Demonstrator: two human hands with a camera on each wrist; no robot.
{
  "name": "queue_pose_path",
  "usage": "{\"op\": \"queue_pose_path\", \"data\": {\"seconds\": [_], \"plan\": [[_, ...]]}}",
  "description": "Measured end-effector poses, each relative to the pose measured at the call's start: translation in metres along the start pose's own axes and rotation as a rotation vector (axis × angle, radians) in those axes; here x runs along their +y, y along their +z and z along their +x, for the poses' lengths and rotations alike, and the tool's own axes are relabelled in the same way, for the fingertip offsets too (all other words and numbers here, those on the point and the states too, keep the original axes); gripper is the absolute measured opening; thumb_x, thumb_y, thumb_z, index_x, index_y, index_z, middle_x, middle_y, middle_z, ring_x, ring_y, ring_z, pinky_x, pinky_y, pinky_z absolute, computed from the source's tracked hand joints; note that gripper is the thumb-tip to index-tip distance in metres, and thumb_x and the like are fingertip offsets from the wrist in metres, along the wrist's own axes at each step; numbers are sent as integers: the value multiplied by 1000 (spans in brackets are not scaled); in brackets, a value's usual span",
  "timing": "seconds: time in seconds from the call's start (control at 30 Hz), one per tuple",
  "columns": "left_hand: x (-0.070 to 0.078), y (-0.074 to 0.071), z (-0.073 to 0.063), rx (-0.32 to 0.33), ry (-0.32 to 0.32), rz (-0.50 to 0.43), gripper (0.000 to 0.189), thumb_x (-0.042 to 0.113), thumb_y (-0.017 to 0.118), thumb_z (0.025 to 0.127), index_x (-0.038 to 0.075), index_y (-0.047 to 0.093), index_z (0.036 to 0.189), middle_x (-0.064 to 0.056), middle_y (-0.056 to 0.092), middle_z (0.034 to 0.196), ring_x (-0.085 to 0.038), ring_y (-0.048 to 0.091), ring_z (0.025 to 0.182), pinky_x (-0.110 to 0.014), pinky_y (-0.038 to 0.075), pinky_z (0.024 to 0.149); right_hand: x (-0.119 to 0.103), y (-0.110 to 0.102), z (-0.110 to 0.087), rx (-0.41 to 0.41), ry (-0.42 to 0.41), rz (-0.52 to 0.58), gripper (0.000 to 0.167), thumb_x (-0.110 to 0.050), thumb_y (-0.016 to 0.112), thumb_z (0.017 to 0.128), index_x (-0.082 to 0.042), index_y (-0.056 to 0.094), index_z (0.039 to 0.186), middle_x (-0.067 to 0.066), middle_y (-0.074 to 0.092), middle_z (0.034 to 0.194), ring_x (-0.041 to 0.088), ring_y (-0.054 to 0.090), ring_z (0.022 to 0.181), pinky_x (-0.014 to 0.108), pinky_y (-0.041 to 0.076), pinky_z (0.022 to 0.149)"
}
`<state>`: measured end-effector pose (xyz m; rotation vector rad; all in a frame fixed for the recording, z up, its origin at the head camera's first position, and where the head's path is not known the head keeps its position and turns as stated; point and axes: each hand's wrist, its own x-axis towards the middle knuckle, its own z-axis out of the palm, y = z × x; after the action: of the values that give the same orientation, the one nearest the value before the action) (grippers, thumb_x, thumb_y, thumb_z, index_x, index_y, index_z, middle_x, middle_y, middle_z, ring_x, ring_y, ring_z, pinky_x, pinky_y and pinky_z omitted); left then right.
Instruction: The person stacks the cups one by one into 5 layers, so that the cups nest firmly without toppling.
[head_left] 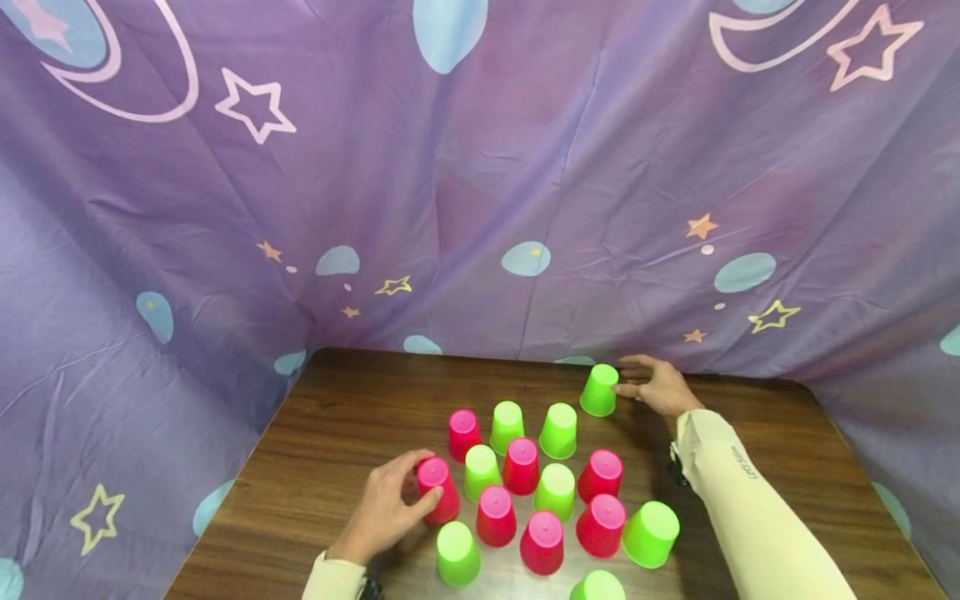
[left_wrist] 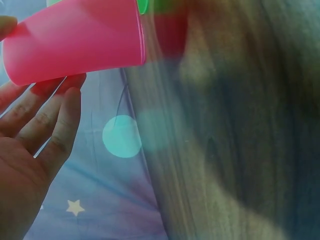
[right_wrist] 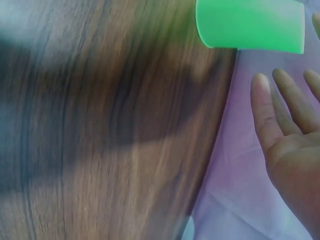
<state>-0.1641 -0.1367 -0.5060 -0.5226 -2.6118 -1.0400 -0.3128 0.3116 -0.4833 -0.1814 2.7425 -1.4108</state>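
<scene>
Pink cup (head_left: 438, 490) and farthest green cup (head_left: 599, 390) stand between the hands (head_left: 388, 505) (head_left: 660, 388).

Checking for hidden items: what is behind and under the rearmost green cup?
Behind the green cup hangs the purple cloth. The cup is upside down; its inside and anything beneath are covered and cannot be seen.

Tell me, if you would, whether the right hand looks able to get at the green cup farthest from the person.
Yes, most likely: the right hand is close against the right side of the farthest green cup, and nothing appears to stand in the way.
</scene>
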Motion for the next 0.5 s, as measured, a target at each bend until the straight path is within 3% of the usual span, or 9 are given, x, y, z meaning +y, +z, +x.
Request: {"op": "queue_pose_path", "data": {"seconds": [0.17,0.5], "plan": [[2,-4,6,7,40,-5,44,18,83,76,9,68,116,-2,74,103,-8,69,86,-26,60,70,3,-7,-9,-3,-20,-6,63,-17,75,88,9,49,139,37,59,132,49,61,121,20,56,76],[10,-11,18,31,170,7,45,22,84,77,8,68,116,-1,75,102,-6,68,85,-25,60,70,2,-15,-30,25,-57,-86,58,-23,76,89,4,55,136,32,64,129,45,64,119,12,52,81]]}}
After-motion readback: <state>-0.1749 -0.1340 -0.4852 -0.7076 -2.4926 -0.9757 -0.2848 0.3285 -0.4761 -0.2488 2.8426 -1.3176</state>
